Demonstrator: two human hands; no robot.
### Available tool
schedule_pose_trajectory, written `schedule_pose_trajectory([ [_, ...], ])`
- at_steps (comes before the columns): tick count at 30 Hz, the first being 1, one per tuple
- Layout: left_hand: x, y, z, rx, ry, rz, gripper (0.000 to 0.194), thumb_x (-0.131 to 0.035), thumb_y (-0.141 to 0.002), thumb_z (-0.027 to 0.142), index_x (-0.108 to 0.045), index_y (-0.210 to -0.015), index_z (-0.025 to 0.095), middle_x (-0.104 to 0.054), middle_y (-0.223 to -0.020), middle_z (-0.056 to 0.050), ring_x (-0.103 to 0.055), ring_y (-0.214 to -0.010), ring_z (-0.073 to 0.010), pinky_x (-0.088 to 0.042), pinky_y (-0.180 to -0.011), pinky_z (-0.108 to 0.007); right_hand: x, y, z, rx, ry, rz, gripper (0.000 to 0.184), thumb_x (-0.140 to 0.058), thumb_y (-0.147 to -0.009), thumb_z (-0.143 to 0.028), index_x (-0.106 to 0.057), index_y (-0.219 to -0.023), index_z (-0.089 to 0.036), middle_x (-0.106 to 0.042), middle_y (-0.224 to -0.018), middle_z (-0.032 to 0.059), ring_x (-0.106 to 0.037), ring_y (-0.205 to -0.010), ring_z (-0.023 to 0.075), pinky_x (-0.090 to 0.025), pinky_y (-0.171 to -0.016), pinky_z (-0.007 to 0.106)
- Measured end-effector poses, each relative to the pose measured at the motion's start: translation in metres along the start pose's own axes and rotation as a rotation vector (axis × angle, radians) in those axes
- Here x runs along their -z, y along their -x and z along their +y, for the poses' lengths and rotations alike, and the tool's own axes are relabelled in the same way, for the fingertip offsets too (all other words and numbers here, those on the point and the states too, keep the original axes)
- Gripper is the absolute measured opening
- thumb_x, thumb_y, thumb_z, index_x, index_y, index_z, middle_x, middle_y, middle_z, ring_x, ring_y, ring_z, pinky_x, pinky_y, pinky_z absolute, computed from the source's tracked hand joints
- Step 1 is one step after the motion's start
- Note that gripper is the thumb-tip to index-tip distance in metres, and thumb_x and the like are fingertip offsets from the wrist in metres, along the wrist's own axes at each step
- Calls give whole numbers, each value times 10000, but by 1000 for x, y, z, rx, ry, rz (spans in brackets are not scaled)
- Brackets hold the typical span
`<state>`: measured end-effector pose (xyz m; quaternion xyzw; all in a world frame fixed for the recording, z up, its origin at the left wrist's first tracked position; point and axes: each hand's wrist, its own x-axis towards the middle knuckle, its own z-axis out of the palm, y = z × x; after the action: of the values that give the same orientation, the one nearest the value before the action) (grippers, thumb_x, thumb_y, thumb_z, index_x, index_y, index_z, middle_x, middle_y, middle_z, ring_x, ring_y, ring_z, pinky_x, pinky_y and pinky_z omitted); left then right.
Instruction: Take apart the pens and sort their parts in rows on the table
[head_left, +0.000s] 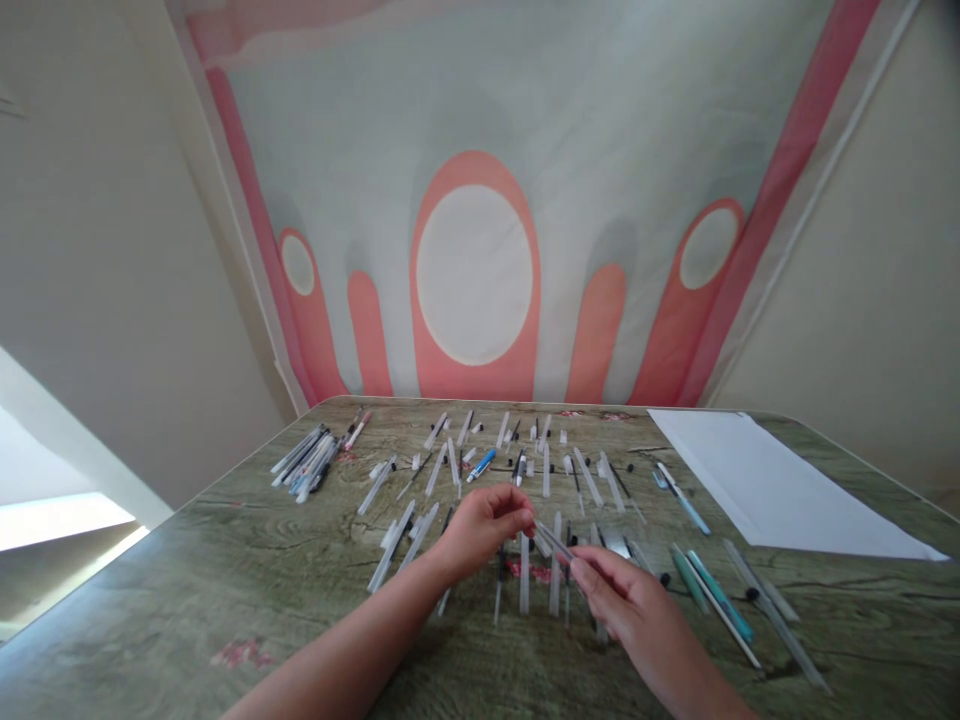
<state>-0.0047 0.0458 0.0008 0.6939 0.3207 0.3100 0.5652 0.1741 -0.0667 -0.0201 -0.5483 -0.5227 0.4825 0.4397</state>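
- The right hand (622, 595) grips a slim tube (556, 543), nearer the wearer than the blue pen (484, 463) and to its right; the tube looks pale, translucent and straight, though blur may hide its ends.
- The left hand (486, 525), just on the near side of the blue pen, has its fingertips pinched narrow by the tube's far end; I cannot tell whether they hold a small part.
- Clear barrels (524, 575) and dark refills lie around the blue pen, with teal pens (720, 590) to its near right.
- A loose pinch could let the slim tube slip among those lookalikes; a brushing wrist could roll a small black piece (665, 579), right of the blue pen, out of place.
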Motion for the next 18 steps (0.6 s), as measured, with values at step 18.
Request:
schedule_pose_trajectory([
  [18, 29, -93, 45, -235, -901, 161, 188, -529, -807, 325, -638, -829, 174, -664, -808, -20, -586, -745, -137, -420, -689, -228, -8, 13, -22, 140, 60, 73, 436, -452, -840, -517, -659, -980, -160, -438, -561, -33, -346, -507, 111, -262, -468, 223],
])
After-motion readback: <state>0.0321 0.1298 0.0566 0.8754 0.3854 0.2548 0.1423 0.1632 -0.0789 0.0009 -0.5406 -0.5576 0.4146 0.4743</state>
